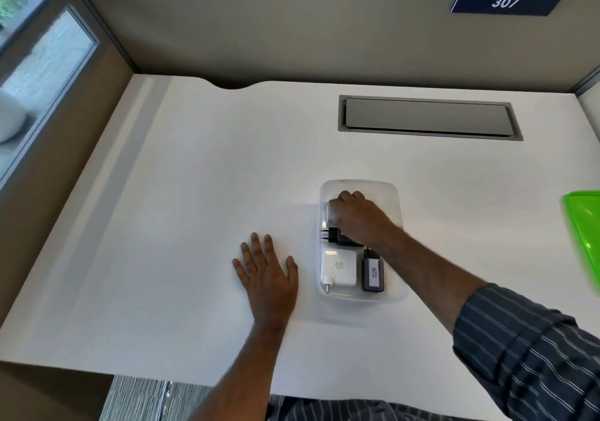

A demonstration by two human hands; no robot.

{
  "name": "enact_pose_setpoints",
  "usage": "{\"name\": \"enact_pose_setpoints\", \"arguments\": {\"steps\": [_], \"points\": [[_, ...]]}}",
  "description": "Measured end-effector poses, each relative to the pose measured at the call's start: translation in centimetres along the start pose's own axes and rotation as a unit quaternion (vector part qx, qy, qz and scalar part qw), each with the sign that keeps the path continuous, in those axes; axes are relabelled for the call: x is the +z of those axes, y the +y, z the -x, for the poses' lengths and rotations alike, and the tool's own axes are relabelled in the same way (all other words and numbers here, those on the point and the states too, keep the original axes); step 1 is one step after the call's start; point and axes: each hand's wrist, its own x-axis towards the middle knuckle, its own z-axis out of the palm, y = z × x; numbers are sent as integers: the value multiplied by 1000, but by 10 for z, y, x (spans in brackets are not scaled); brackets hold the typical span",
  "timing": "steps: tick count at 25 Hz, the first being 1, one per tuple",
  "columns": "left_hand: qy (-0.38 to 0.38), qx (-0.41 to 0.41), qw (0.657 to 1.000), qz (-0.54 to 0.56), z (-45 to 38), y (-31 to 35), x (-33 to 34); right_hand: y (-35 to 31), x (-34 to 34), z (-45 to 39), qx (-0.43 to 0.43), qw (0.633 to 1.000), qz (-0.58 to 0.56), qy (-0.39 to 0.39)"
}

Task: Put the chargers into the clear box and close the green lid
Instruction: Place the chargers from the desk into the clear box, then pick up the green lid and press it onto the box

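Observation:
The clear box (391,190) stands on the white desk, right of centre. In its near half lie a white square charger (339,268) and a dark charger labelled 026 (373,274). A black plug charger (334,235) lies in the middle of the box. My right hand (357,217) reaches into the far half with fingers closed on a white charger (331,214), mostly hidden under the hand. Left of the box, my left hand (268,274) rests flat on the desk with fingers spread. The green lid (584,226) lies at the right edge, cut off by the frame.
A grey cable hatch (428,117) is set into the desk behind the box. Beige partition walls (259,31) close the back and left sides. A blue sign reading 307 (506,1) hangs top right.

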Motion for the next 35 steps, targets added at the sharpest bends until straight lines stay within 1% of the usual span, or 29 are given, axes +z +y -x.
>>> {"name": "enact_pose_setpoints", "arguments": {"steps": [1, 3, 7, 9, 12, 13, 15, 19, 21, 23, 27, 30, 35], "points": [[3, 23, 1000, 5, -8, -1, -11, -8, -12, 4, 24, 1000, 8, 10], [-17, 14, 1000, 10, -7, 6, -9, -4, -16, 3, 32, 999, 9, 20], [-30, 3, 1000, 9, 4, 1, -3, -7, -10, 14, 38, 998, 0, 48], [-41, 6, 999, 15, 6, 1, -9, -5, -16, 28, 52, 994, -38, 93], [-67, 17, 997, 20, 4, 3, -10, -1, -22, 58, 56, 974, -63, 209], [-75, 15, 997, 20, 4, 3, -12, -1, -23, 68, 54, 968, -66, 237], [-91, 1, 995, 35, 1, 1, -16, 0, -23, 85, 64, 958, -91, 263], [-106, -5, 991, 79, -15, 3, -37, 19, -17, 115, 122, 935, -132, 306], [-104, -2, 990, 90, -27, 9, -49, 35, -10, 129, 150, 928, -141, 311], [-91, -16, 988, 120, -42, 22, -63, 53, -4, 142, 172, 924, -143, 312], [-34, -11, 987, 156, -61, 69, -93, 99, 6, 168, 217, 925, -153, 273], [1, 43, 987, 154, -59, 113, -106, 131, 18, 188, 250, 926, -151, 241], [25, 159, 980, 120, -32, 198, -88, 193, 42, 230, 291, 926, -136, 197]]}}
